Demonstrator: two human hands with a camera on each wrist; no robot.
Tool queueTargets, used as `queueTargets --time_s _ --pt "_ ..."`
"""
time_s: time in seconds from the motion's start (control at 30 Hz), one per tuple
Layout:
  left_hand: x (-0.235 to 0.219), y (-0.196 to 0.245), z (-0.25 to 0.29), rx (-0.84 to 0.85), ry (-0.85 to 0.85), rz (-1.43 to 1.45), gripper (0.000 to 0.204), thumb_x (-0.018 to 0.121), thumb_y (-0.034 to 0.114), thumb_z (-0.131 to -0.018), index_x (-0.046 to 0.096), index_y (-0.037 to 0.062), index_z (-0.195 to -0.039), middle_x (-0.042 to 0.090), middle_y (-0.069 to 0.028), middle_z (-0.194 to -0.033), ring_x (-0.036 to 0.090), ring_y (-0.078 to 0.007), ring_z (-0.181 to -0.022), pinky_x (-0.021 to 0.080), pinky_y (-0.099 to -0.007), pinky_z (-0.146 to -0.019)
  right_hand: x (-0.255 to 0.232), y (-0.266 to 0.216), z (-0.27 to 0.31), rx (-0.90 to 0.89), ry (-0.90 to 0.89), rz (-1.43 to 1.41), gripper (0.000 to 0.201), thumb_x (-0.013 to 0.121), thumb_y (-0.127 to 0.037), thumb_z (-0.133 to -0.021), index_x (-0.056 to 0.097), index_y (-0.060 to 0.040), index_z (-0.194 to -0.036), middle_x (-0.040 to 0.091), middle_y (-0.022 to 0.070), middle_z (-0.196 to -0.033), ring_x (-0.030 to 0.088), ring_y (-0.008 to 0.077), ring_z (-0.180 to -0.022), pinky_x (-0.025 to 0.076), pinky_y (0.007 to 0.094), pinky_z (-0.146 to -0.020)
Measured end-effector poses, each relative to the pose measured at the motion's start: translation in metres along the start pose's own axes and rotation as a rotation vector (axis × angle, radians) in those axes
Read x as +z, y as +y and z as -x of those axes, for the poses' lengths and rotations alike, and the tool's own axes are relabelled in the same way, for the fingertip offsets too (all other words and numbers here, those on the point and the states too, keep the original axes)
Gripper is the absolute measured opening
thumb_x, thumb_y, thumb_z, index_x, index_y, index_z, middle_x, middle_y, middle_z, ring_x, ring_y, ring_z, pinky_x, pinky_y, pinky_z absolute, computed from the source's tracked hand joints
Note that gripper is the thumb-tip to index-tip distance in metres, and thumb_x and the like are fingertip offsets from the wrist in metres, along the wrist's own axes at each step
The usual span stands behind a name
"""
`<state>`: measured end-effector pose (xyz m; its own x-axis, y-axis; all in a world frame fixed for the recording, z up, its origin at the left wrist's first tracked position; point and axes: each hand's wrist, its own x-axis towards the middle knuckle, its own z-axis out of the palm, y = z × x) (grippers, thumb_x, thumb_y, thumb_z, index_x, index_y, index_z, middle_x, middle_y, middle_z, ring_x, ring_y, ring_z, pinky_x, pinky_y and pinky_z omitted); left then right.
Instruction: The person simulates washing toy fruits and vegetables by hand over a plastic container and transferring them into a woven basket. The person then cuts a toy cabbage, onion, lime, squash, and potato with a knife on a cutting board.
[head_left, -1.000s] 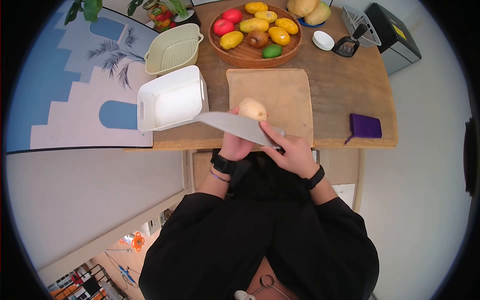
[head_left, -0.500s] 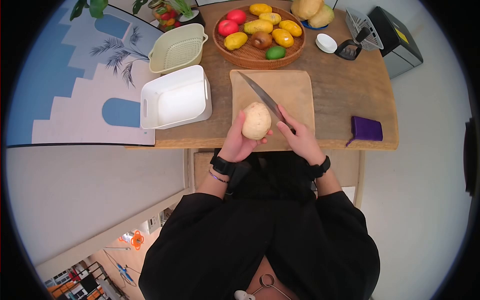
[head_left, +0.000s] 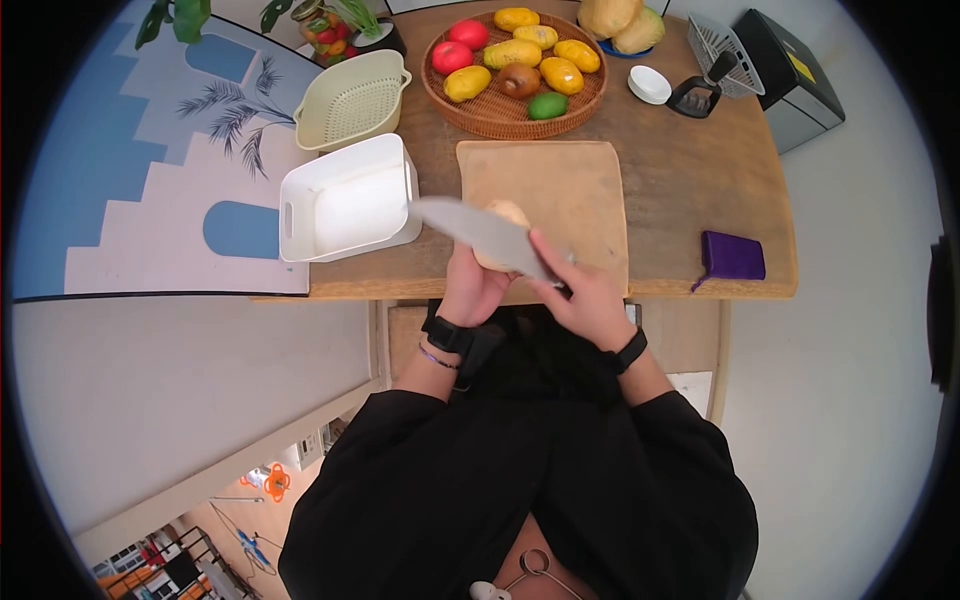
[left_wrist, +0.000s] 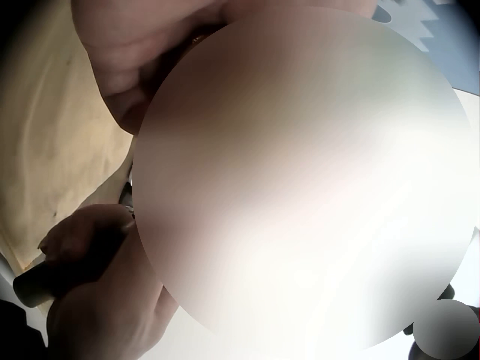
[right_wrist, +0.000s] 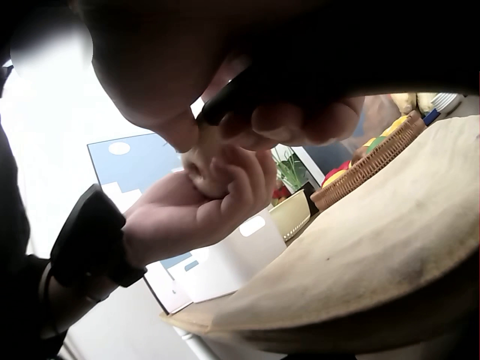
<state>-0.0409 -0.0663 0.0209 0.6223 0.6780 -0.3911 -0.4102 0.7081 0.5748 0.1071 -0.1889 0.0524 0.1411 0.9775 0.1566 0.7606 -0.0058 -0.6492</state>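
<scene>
In the head view my left hand (head_left: 473, 290) holds a round, cream-coloured jicama (head_left: 507, 211) over the near part of a tan cutting board (head_left: 588, 200). My right hand (head_left: 592, 305) grips the dark handle of a broad-bladed kitchen knife (head_left: 478, 231), with the index finger along the blade. The blade lies across the jicama in this view, its tip pointing left, and hides much of it. Curled fingers of the left hand (right_wrist: 225, 187) cup the jicama in the right wrist view. A large blur covers most of the left wrist view; the knife handle (left_wrist: 37, 283) shows at lower left.
Left of the board are a white bin (head_left: 350, 244) and a pale green colander (head_left: 350, 100). Behind it stands a wicker tray (head_left: 515, 128) of fruit and vegetables. To the right lie a purple pouch (head_left: 732, 256), a white bowl (head_left: 650, 85) and a black-handled tool (head_left: 697, 97).
Half a second ago the knife was right of the jicama, pointing away, with the jicama fully visible. Now the blade has swung left across it, much as one second ago.
</scene>
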Motion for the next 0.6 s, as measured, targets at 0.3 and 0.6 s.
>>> queueTargets --time_s 0.3,0.6 --pt "-0.002 0.007 0.003 -0.030 -0.036 -0.084 0.059 0.034 0.060 -0.106 0.058 0.0114 -0.129 0.069 -0.0078 -0.112 0.065 -0.0209 -0.094 0.051 -0.0351 -0.076 -0.011 0.015 -0.006 0.095 0.185 -0.288 0.063 0.072 -0.033 -0.093 0.049 -0.0313 -0.152 0.072 0.0134 -0.081 0.070 0.0313 -0.067 0.056 0.0369 -0.066" --pt "-0.007 -0.001 -0.003 -0.005 -0.035 -0.011 0.061 0.034 0.061 -0.106 0.052 0.0132 -0.139 0.063 -0.0077 -0.131 0.060 -0.0234 -0.120 0.050 -0.0429 -0.099 -0.003 0.016 -0.004 0.007 0.148 -0.073 0.063 0.071 -0.030 -0.093 0.048 -0.0324 -0.152 0.072 0.0099 -0.083 0.067 0.0255 -0.061 0.055 0.0355 -0.060"
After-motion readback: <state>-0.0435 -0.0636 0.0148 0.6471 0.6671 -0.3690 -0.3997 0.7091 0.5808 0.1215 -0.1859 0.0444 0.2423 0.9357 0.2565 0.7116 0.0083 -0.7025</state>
